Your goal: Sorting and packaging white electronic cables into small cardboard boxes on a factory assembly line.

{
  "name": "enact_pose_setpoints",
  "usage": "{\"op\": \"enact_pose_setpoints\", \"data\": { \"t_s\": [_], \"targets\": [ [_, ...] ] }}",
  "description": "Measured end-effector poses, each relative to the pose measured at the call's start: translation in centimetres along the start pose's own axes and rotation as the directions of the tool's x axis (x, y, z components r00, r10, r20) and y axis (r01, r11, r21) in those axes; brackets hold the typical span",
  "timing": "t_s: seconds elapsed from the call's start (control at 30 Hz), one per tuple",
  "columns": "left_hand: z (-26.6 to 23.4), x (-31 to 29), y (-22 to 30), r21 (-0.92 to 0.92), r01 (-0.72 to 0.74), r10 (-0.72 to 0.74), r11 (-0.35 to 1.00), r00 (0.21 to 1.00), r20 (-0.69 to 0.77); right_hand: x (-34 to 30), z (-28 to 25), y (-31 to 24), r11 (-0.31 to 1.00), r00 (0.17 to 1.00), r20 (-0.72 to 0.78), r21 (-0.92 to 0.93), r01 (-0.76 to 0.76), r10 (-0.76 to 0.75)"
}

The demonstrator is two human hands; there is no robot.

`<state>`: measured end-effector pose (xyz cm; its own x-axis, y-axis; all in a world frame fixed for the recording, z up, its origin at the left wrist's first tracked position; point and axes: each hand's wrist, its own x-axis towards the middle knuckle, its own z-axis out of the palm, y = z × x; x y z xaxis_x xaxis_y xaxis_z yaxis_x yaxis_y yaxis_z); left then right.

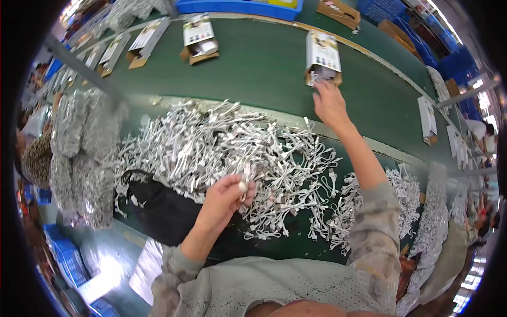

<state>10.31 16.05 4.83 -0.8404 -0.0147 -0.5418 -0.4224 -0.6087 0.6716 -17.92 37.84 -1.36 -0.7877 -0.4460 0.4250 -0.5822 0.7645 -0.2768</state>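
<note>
My left hand [224,198] is closed in a pinch on a short white USB cable [243,186], held above the near edge of a big heap of white cables [211,148]. Stretched far forward, my right hand [330,103] is at the open near end of a white printed carton [324,51] with brown flaps. Its fingers are closed at a white cable [314,78] in the carton's mouth. The fingertips are partly hidden by the flap.
More cartons [199,39] lie along the green conveyor belt [259,58]. A black bag [163,211] lies left of my left arm, beside wrapped silver bundles [87,148]. A smaller cable heap [401,201] is at right. A blue tray [240,7] stands beyond.
</note>
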Motion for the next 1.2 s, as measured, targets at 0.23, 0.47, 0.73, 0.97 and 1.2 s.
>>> {"op": "enact_pose_setpoints", "data": {
  "t_s": [0.23, 0.47, 0.73, 0.97, 1.2],
  "targets": [
    [-0.3, 1.4, 1.0, 0.019, 0.011, -0.012, 1.0, 0.999, 0.048, -9.5, -3.8, -5.7, 0.955, 0.921, 0.384, 0.291, -0.049, -0.07],
    [-1.6, 1.5, 2.2, 0.365, -0.236, 0.24, 0.901, 0.97, 0.034, -9.3, -7.3, -6.6, 0.784, 0.863, 0.484, 0.477, -0.398, 0.143],
    [-2.7, 2.0, 4.8, 0.594, -0.392, 0.403, 0.703, 0.907, 0.121, -5.4, -7.0, -6.9, 0.167, 0.736, 0.631, 0.72, -0.673, 0.245],
    [-2.3, 2.7, 6.6, 0.952, -0.307, 0.505, -0.005, 0.821, 0.267, 1.4, 1.7, -5.6, -0.4, 0.649, 0.718, 0.688, -0.605, 0.253],
    [-3.2, 3.3, 7.5, 0.934, -0.314, 0.513, -0.169, 0.781, 0.356, 10.1, 10.5, -7.1, -0.462, 0.528, 0.66, 0.751, -0.471, 0.534]
  ]
}}
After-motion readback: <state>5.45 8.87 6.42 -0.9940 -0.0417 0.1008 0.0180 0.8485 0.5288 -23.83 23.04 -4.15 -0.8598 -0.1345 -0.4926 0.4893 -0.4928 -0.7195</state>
